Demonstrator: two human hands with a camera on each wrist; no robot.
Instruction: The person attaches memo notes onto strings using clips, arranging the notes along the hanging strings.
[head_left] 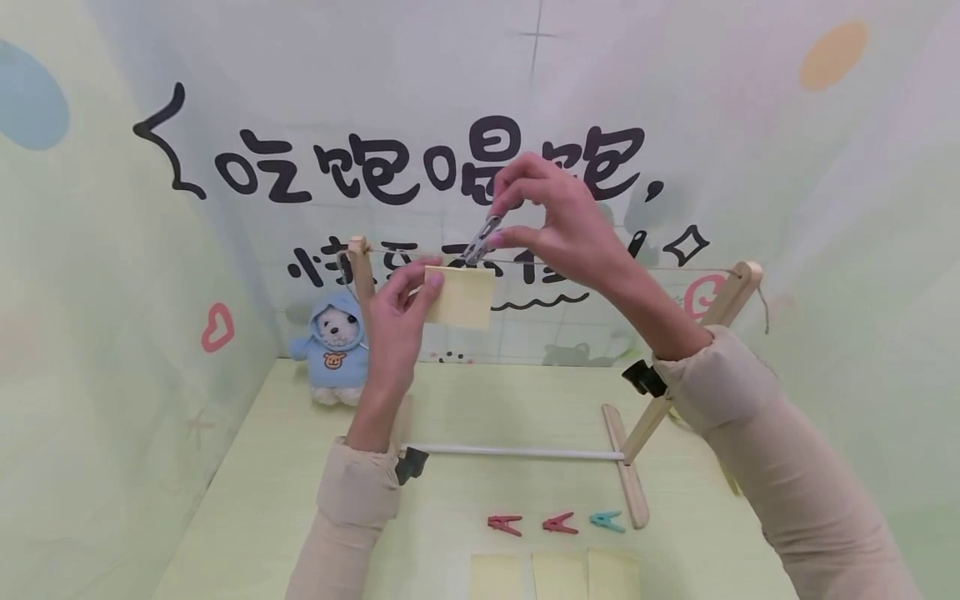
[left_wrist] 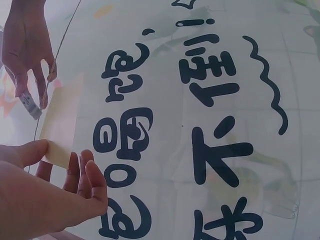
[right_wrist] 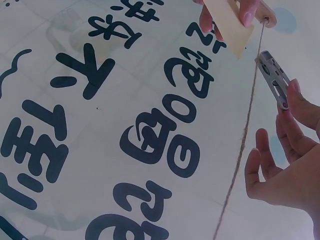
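"Step in hand, by your reading?"

"Clipping paper to string, I judge: pale yellow note (head_left: 467, 302) held up near the string (right_wrist: 243, 144), silver clip (head_left: 482, 240) at the note's top edge, apparently not fastened."

"Next move?"

"Probably calls for note edge and string lined up, the clip's mouth spread, passed over both, then released. Cannot tell whether that mouth is spread now, nor whether note and string touch."

"Poses, left to right."

"Item one: left hand (head_left: 401, 310), raised in front of the left wooden post (head_left: 362, 271); left forearm (head_left: 377, 421) nearly upright. Grip narrow, pinching the note by its left part, thumb on the near face. Item two: right hand (head_left: 558, 218), higher than the left, fingers pointing leftward. Grip narrow, thumb and fingertips pinching the clip, remaining fingers bent. Right forearm (head_left: 660, 317) slants in from lower right, across the right wooden post (head_left: 723, 304)."

"Stock on the table (head_left: 495, 404)?"

"Two red pegs (head_left: 505, 524), then one blue peg (head_left: 607, 522); nearer, three spare notes (head_left: 558, 577), partly out of view."
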